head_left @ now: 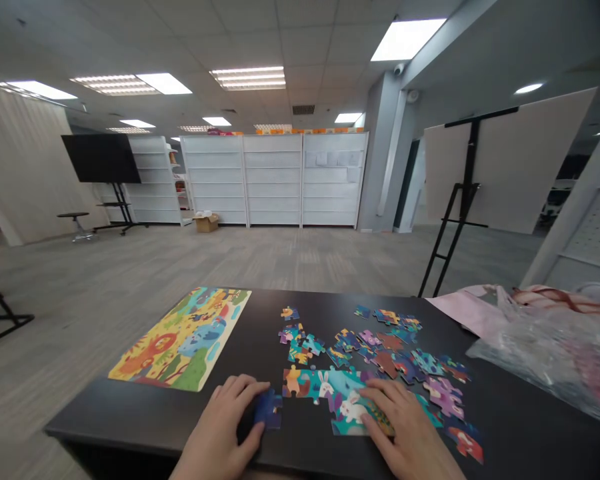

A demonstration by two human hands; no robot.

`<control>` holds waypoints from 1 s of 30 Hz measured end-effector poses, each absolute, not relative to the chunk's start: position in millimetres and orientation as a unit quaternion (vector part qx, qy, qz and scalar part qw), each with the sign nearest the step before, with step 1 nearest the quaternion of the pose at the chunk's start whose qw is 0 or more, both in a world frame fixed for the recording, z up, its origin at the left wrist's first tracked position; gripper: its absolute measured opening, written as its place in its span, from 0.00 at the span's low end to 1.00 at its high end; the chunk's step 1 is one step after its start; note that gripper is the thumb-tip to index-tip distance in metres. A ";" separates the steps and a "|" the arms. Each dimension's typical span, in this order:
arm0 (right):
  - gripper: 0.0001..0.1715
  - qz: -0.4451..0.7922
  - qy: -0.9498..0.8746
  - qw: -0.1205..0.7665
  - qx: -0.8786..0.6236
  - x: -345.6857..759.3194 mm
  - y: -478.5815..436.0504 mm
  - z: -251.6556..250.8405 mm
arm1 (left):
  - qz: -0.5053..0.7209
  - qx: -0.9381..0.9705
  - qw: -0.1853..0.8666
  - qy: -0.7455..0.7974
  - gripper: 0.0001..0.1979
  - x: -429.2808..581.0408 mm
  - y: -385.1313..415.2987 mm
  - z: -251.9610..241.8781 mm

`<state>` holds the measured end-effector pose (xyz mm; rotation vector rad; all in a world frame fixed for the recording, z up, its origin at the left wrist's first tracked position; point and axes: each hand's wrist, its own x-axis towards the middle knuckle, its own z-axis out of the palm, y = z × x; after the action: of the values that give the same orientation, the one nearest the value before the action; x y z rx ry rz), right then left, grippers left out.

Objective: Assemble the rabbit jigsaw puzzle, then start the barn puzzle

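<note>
Along the near edge of a black table [130,415], left hand [217,427] curled, gripping one blue piece [269,408]. Right hand [405,427] spread, fingers [380,400] pressing one yellow-green piece [381,417] at one joined puzzle section [325,390]. Farther along the table: roughly thirty loose pieces [380,353]; one picture sheet [183,340] to the left; one plastic bag [545,353] to the right.

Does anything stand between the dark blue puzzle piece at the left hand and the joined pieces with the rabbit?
Nothing visible does: the dark blue puzzle piece under the left hand lies next to the joined pieces on the black table.
</note>
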<state>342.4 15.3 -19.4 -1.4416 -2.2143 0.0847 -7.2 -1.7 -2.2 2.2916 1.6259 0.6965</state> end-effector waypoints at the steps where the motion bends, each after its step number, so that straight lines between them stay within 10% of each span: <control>1: 0.17 0.031 -0.811 0.249 -0.528 342.7 15.1 -20.1 | 0.245 0.783 0.115 0.560 0.26 -8.3 -2.6 -4.9; 30: 0.13 0.013 -0.796 0.299 -0.526 341.8 16.2 -23.5 | 0.267 0.796 0.112 0.531 0.26 -11.8 -4.1 -15.9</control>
<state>341.8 16.2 -23.5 -1.3978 -2.1138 0.0357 -11.8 -4.1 -15.9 2.3381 1.5578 0.7846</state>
